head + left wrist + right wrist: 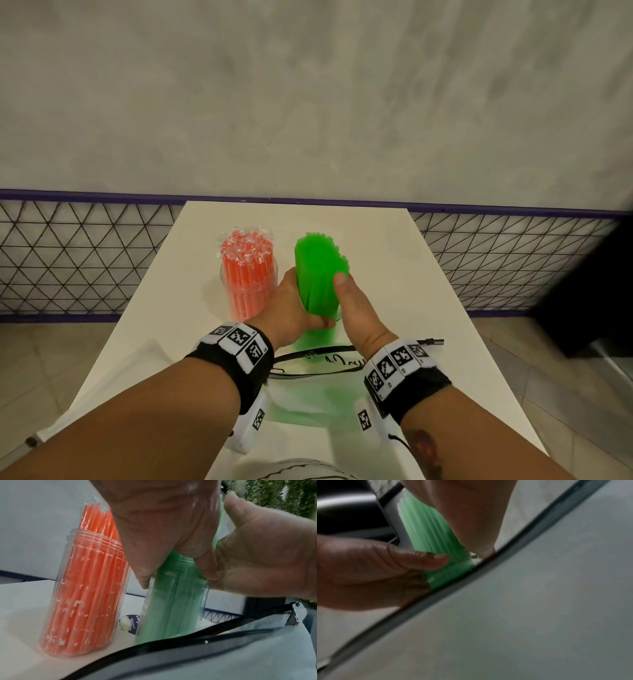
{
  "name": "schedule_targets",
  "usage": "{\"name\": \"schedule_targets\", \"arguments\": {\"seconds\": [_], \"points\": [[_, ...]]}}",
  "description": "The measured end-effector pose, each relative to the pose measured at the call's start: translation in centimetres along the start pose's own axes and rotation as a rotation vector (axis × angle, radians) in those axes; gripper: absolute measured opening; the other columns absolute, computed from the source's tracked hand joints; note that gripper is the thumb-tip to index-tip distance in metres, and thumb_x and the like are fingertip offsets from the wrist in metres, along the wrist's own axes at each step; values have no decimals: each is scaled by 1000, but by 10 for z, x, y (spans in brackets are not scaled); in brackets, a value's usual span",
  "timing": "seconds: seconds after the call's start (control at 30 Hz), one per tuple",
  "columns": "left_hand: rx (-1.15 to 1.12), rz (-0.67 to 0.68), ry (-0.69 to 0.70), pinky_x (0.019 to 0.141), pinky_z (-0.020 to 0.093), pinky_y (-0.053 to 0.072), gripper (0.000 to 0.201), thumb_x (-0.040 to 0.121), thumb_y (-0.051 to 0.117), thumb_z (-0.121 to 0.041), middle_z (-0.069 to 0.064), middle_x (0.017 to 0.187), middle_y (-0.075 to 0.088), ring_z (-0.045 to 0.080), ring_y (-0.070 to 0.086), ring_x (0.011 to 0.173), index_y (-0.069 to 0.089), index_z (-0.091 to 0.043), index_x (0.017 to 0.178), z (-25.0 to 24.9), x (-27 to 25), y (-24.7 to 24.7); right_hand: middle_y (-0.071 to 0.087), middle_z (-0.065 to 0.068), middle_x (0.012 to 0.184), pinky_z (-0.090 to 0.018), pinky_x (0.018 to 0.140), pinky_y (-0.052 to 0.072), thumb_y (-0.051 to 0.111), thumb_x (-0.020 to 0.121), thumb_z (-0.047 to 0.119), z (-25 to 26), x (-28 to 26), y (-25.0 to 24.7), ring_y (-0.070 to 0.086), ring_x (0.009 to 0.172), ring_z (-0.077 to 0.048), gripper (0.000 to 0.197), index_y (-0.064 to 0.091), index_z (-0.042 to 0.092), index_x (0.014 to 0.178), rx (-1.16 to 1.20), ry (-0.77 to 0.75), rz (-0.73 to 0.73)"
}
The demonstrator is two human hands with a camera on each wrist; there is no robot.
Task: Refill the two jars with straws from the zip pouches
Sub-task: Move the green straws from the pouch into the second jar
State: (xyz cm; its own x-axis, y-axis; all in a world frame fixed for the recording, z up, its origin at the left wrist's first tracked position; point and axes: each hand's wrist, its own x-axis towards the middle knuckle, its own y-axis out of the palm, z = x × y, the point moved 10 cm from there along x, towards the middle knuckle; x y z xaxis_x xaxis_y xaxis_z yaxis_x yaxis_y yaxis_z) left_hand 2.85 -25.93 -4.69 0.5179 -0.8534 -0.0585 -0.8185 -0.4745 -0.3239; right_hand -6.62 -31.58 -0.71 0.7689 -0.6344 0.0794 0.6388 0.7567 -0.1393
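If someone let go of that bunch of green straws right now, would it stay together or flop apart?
Probably splay: no band or wrap shows round the green straws; the left hand and right hand squeeze them together. Their lower ends already sit in the clear jar, which would likely catch them. They look light and stiff.

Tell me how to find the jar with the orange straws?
Look at the white table against the grey wall. Two clear jars stand side by side there. The orange-straw jar is the left one, untouched, while both hands hold the green straws in its neighbour.
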Motion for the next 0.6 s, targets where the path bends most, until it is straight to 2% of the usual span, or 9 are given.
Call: {"name": "schedule_targets", "arguments": {"seconds": [0.07, 0.13, 0.17, 0.3, 0.33, 0.4, 0.47, 0.53, 0.6], "points": [[-11, 16, 32, 85, 26, 57, 97, 57, 94, -19, -5, 115, 62, 11, 64, 106, 38, -23, 136, -2, 1, 1, 55, 6, 131, -31, 104, 43, 41, 79, 81, -4, 0, 6, 50, 127, -11, 80, 40, 31, 142, -289, -130, 51], [-19, 34, 24, 88, 29, 57, 98, 58, 91, -19, -4, 118, 62, 11, 64, 107, 37, -23, 138, -3, 1, 2, 43, -1, 142, -51, 109, 35, 44, 77, 81, -18, 5, 5, 38, 137, -26, 85, 32, 34, 146, -601, -120, 60], [-19, 35, 10, 90, 31, 56, 99, 57, 91, -19, -3, 119, 61, 12, 63, 109, 36, -23, 139, 1, 1, 1, 38, -3, 147, -54, 111, 31, 45, 76, 81, -23, 7, 1, 31, 141, -29, 88, 28, 34, 148, -661, -84, 40], [57, 49, -98, 101, 33, 48, 97, 58, 93, -26, -9, 122, 52, 14, 54, 120, 31, -19, 132, 16, -10, -2, 34, -2, 150, -45, 112, 34, 71, 61, 74, -30, 0, -28, 34, 139, -21, 116, 19, 23, 151, -556, 78, -111], [125, 45, -163, 102, 31, 44, 96, 62, 92, -29, -9, 124, 48, 14, 49, 121, 28, -17, 132, 25, -14, -4, 39, -4, 145, -38, 107, 39, 78, 62, 67, -32, -6, -39, 40, 134, -20, 112, 25, 17, 147, -555, 136, -157], [322, 82, -313, 101, 32, 43, 98, 68, 86, -42, 0, 132, 48, 20, 49, 121, 30, -12, 143, 50, -23, -11, 52, -4, 120, -27, 81, 45, 79, 71, 54, -36, -20, -50, 55, 108, -18, 77, 43, 13, 125, -630, 256, -151], [558, 206, -406, 89, 30, 48, 70, 77, 75, -50, 7, 121, 60, 21, 56, 103, 52, -11, 129, 67, -30, -14, 58, 0, 95, -26, 61, 40, 74, 79, 50, -42, -32, -44, 56, 82, -14, 47, 49, 17, 101, -733, 330, -26], [721, 345, -426, 69, 26, 45, 43, 83, 68, -52, 4, 96, 63, 19, 56, 86, 63, -11, 96, 69, -41, -10, 60, -2, 84, -27, 57, 38, 68, 85, 47, -42, -36, -32, 55, 72, -15, 35, 52, 16, 88, -820, 300, 71], [863, 464, -366, 60, 23, 40, 33, 90, 65, -38, 3, 91, 61, 23, 58, 89, 63, -5, 93, 63, -50, 0, 66, -8, 87, -31, 65, 43, 59, 92, 38, -42, -39, -9, 60, 78, -22, 29, 62, 10, 88, -950, 232, 196]]}}
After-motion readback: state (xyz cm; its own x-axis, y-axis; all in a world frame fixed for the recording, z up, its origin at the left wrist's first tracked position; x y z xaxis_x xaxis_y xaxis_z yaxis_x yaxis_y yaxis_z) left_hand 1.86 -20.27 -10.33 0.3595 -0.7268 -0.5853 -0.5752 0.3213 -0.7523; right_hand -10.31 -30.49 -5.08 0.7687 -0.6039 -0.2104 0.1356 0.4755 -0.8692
